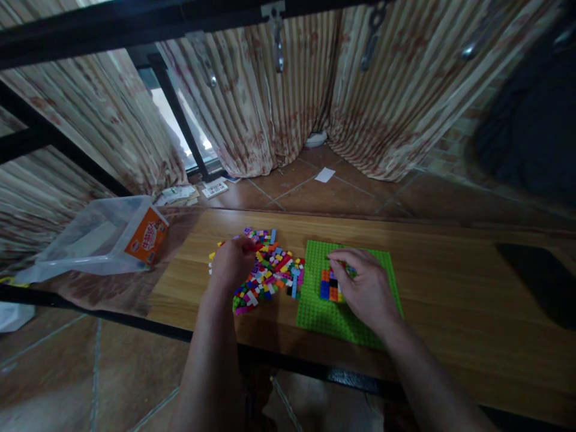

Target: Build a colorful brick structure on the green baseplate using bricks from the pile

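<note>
My left hand (231, 263) is over the left part of a pile of small colourful building bricks (281, 273). Its fingers are curled together, with a red brick (257, 246) at the fingertips. A green studded baseplate (310, 312) lies flat to the right of the pile. On it sits a block of bricks (329, 288) in blue, orange, red, black and other colours, set side by side. My right hand (362, 282) is above the baseplate and covers part of that block. Its thumb and forefinger are pinched together; whatever is between them is too small to make out.
The wooden table (450, 288) has a dark flat mat (540, 282) at its right. A clear plastic bin (99, 234) with an orange label stands at the left. A dark metal bar (135, 30) crosses overhead, before striped curtains (270, 102). Papers (216, 188) lie on the tiled floor.
</note>
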Available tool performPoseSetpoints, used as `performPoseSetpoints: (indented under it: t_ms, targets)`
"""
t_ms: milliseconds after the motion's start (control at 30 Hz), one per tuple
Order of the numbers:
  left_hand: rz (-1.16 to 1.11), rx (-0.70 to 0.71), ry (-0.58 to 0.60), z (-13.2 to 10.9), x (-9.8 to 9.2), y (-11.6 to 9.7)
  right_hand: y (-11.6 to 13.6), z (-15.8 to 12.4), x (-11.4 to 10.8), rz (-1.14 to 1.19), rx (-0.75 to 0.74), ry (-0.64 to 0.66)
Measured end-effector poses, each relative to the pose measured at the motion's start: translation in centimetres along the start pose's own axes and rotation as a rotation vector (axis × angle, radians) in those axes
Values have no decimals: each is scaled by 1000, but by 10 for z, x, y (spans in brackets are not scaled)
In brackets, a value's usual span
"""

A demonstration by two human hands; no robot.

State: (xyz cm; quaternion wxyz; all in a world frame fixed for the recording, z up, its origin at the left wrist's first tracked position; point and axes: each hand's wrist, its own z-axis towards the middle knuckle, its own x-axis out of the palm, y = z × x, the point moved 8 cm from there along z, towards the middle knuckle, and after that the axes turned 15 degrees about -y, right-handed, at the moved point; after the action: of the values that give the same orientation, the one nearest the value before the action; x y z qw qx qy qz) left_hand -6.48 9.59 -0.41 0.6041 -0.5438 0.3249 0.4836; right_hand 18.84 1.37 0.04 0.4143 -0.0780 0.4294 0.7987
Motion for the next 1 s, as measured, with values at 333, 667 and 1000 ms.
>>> performPoseSetpoints:
  t_ms: [333,667,1000]
  targets:
    - [10,-31,-58,-1,0,2,-2,-1,1,-4,8,17]
    - [3,347,-8,-12,21,-44,-8,0,-4,-16,5,6]
    - [-15,359,2,-13,19,-48,-14,4,-13,-40,27,-8]
